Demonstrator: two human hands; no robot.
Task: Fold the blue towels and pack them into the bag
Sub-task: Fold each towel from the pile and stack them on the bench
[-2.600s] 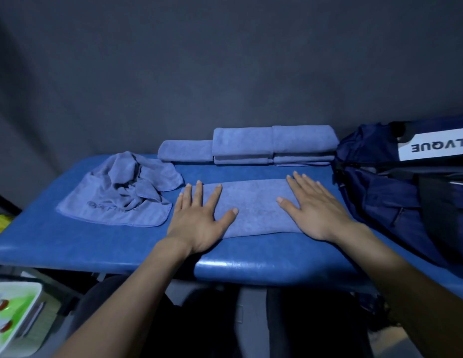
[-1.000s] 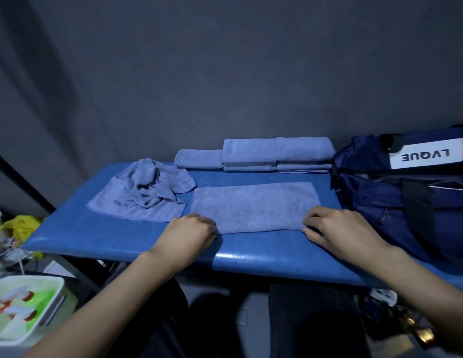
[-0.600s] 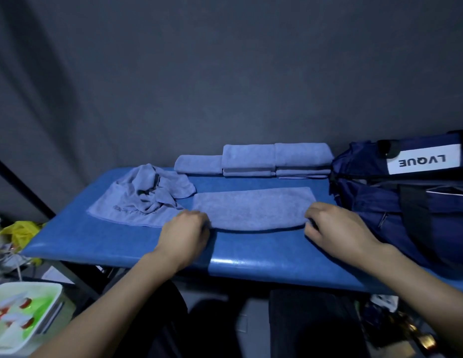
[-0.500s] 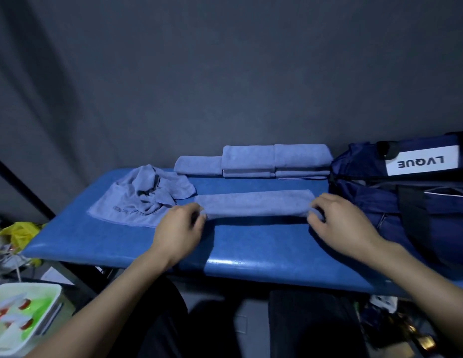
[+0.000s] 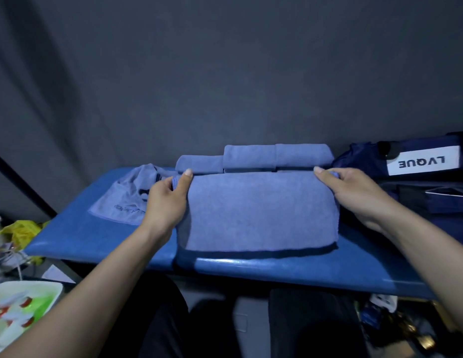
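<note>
Blue towel (image 5: 258,210) lifted taut at mid-table, crumpled towel (image 5: 127,200) left, folded towels (image 5: 251,158) behind, navy bag (image 5: 419,182) right

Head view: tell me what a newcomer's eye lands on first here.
First, the blue towel held up over the blue table, its top corners pinched by the left hand and right hand. Then the folded towels behind it, a crumpled towel at left, and the navy bag at right.

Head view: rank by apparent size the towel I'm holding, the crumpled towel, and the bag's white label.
1. Held towel, pinched by left hand and right hand; nearest the camera, which inflates it.
2. Crumpled towel, partly hidden.
3. White label on the bag.
</note>
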